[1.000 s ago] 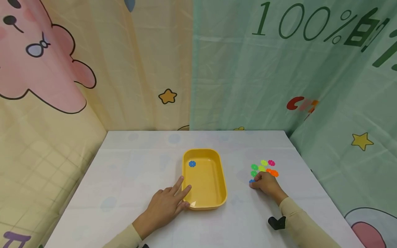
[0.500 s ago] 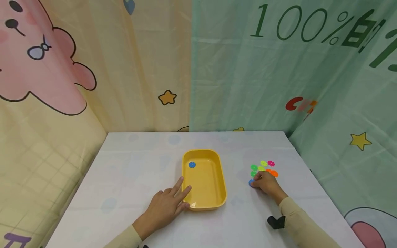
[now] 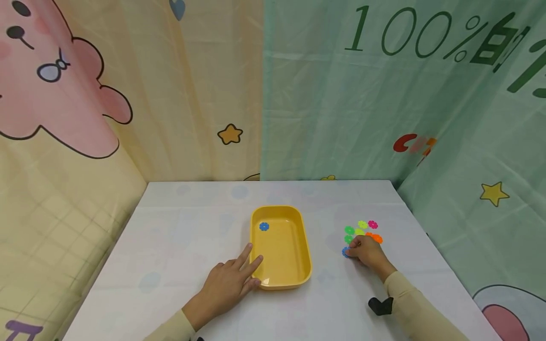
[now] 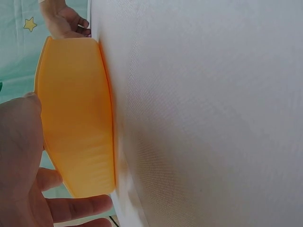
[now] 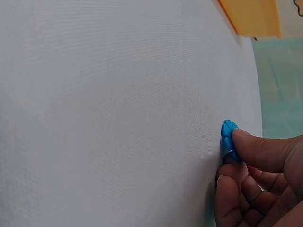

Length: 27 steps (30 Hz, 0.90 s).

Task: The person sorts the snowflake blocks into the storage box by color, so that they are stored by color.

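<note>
A yellow tray stands on the white table, a blue flower-shaped piece lying inside it toward the far left. My left hand rests at the tray's near left side with its fingers spread, fingertips right at the rim. In the left wrist view, some fingers of that hand lie along the outside of the tray wall. To the right, my right hand pinches a second blue flower-shaped piece between thumb and finger, close over the table. The fingers partly cover it.
Beyond the right hand lies a loose group of flower-shaped pieces: green ones, yellow ones, a pink one and orange ones. Printed curtains stand behind and beside the table.
The blue piece at my right fingertips has turned so that more of its face shows in the head view. My left hand and the tray stay in place.
</note>
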{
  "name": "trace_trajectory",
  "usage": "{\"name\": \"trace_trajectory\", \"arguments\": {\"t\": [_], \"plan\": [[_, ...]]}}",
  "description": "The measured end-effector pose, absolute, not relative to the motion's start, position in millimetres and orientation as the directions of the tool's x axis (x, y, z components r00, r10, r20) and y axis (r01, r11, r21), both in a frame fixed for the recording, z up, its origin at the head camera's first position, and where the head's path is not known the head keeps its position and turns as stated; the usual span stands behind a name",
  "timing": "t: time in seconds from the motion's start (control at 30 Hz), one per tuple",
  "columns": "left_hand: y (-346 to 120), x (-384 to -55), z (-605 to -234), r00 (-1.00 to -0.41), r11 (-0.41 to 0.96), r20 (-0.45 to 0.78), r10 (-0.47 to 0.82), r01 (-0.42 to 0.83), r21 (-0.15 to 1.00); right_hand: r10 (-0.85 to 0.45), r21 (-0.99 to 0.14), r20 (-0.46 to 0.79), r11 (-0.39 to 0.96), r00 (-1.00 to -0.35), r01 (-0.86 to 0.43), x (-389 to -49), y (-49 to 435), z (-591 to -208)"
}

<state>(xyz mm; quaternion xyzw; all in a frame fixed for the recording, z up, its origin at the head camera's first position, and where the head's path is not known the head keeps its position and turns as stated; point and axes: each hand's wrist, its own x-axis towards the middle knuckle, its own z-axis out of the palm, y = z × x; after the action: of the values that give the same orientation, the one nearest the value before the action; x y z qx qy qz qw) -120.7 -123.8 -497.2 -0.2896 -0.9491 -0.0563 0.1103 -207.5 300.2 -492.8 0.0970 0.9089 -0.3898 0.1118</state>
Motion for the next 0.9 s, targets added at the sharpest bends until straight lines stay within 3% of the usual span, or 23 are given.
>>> {"name": "trace_trajectory", "arguments": {"t": [0.33, 0.9], "plan": [[-123.9, -120.9, -497.1, -0.800, 0.824, 0.259, 0.541, 0.566, 0.027, 0.119, -0.800, -0.372, 0.461, -0.921, 0.383, -214.2, 296.5, -487.0], [-123.4, -120.4, -496.5, -0.801, 0.822, 0.255, 0.542, 0.568, 0.038, 0.072, -0.850, -0.368, 0.377, -0.927, 0.367, -226.3, 279.1, -465.7]]}}
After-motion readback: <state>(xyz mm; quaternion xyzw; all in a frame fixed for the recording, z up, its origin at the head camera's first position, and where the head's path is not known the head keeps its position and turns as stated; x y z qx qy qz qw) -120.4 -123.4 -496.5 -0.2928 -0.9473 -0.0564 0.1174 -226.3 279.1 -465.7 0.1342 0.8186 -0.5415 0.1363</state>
